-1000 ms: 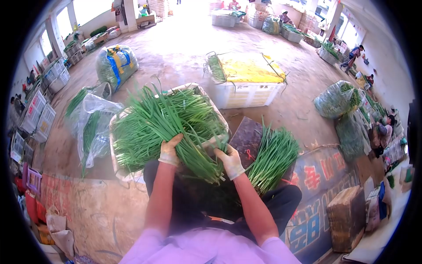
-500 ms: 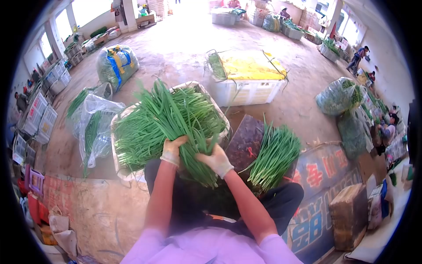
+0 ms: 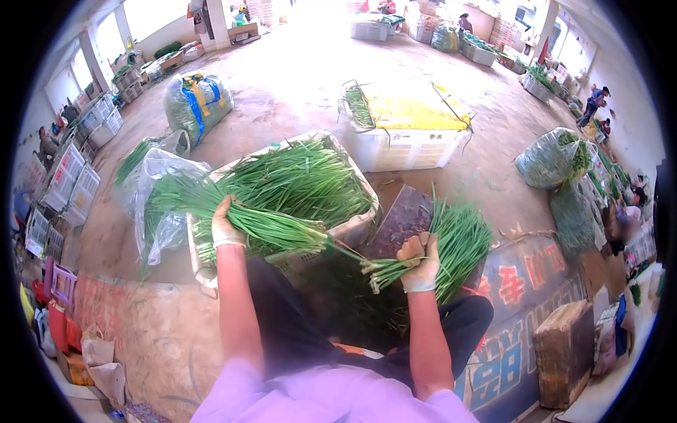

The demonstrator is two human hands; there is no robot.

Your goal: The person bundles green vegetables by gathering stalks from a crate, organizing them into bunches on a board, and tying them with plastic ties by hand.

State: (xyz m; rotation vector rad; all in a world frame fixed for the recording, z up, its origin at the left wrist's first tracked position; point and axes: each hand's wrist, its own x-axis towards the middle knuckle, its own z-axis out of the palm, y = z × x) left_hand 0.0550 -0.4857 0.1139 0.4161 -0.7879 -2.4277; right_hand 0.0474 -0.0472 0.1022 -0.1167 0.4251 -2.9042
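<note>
My left hand [image 3: 227, 222], in a light work glove, is closed round a large bunch of green chives [image 3: 282, 229] lying sideways, cut ends to the right. That bunch is over the near side of a white crate [image 3: 365, 224] full of more chives [image 3: 303, 176]. In my gloved right hand [image 3: 421, 264] is a smaller bunch of chives [image 3: 384, 272], its pale ends pointing left. A few stems stretch between the two bunches. Just behind my right hand, a pile of chives [image 3: 465, 240] rests against a dark board [image 3: 407, 211].
A white box with a yellow cover [image 3: 412, 113] stands beyond the crate. Plastic bags of greens sit left [image 3: 166, 176] and right [image 3: 553, 158]. A brown carton [image 3: 564, 345] is at lower right. Other people work along the walls.
My hands have moved apart. The left carried the large bunch left and turned it sideways; the right moved right with a smaller bunch, near the pile. The view shifted slightly.
</note>
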